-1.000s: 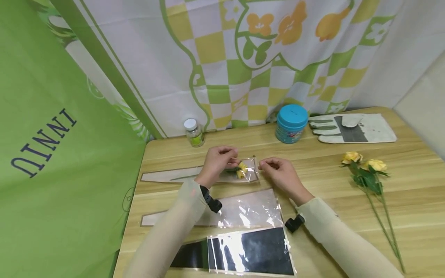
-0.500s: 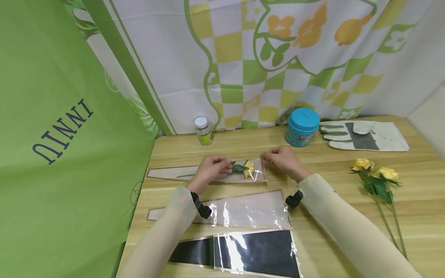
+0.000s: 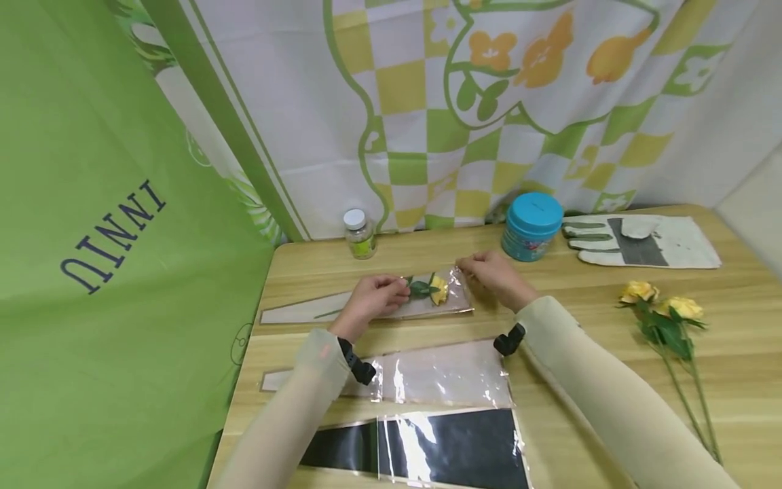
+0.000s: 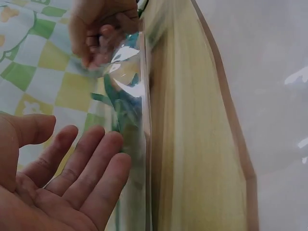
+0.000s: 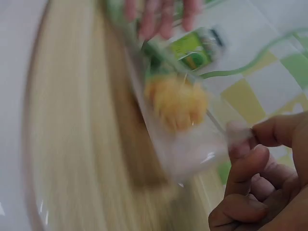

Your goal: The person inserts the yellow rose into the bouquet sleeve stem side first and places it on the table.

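Note:
A yellow artificial rose [image 3: 438, 290] with green leaves lies inside a clear, tapering flower sleeve [image 3: 457, 302]. Thumb and forefinger of my right hand [image 3: 495, 277] pinch the far corner of the sleeve's wide end. In the right wrist view, that end with the rose [image 5: 178, 101] looks raised off the table, and the right hand [image 5: 269, 178] is at its corner. My left hand [image 3: 373, 297] is over the sleeve's middle beside the leaves. The left wrist view shows the left hand [image 4: 67, 187] with relaxed, spread fingers; whether they touch the sleeve I cannot tell.
Nearer on the wooden table lie another clear sleeve [image 3: 446, 373] and a black-backed sleeve [image 3: 458, 445]. Two yellow roses [image 3: 662, 312] lie at right. Along the back are a small white-capped bottle [image 3: 360, 236], a blue-lidded tub [image 3: 533, 227] and a work glove [image 3: 641, 241].
The right hand has come to the sleeve's corner, taken hold and lifted that end a little. The left hand has shifted back along the sleeve, uncovering the leaves. The head view has turned slightly.

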Demonstrator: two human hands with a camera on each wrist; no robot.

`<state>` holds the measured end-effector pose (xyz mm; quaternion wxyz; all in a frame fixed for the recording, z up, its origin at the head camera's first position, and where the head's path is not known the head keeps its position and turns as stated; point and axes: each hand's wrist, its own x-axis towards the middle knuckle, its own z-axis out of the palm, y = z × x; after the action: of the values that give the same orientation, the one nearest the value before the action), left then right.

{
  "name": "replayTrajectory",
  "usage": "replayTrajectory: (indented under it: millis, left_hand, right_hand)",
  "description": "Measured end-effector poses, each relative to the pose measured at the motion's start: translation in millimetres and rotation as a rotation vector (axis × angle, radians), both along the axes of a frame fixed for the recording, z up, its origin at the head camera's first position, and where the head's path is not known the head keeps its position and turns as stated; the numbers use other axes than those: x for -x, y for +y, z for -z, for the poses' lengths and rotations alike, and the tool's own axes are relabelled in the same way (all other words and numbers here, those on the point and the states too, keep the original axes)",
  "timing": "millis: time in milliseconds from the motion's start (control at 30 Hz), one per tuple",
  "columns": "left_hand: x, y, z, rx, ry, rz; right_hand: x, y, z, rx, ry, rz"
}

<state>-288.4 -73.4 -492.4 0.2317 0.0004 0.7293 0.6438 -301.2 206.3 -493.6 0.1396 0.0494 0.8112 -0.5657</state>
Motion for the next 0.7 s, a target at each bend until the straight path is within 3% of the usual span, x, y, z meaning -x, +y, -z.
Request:
replayTrajectory:
  millis: [67, 167, 300, 400, 500, 567, 700]
  left_hand:
    - [0.2, 3.3, 3.8, 0.005, -0.005, 0.003]
    - [-1.3, 5.5, 9.2, 0.002, -0.005, -0.002]
    - [-7.1, 6.8, 6.6, -0.008, 0.004, -0.012]
    - [-12.0, 9.2, -1.4, 0.029, 0.066, 0.024]
    - [-22.0, 12.8, -10.9, 0.145, 0.225, 0.118]
    - [-35.1, 17.0, -16.6, 0.245, 0.333, 0.2]
    - [-73.9, 33.6, -21.5, 0.438, 0.549, 0.469]
  right_hand:
    - [1.0, 2.4, 0.2, 0.098, -0.062, 0.035]
    - [0.4, 6.0, 1.6, 0.154, -0.11, 0.056]
    - [-9.4, 14.0, 0.5, 0.073, -0.069, 0.034]
    - [-23.4, 24.3, -2.7, 0.001, -0.012, -0.004]
    - [-39.3, 35.5, -4.1, -0.049, 0.043, -0.095]
    - [-50.1, 42.3, -4.7, -0.059, 0.066, -0.152]
    - [-78.8, 57.0, -7.6, -0.071, 0.125, -0.198]
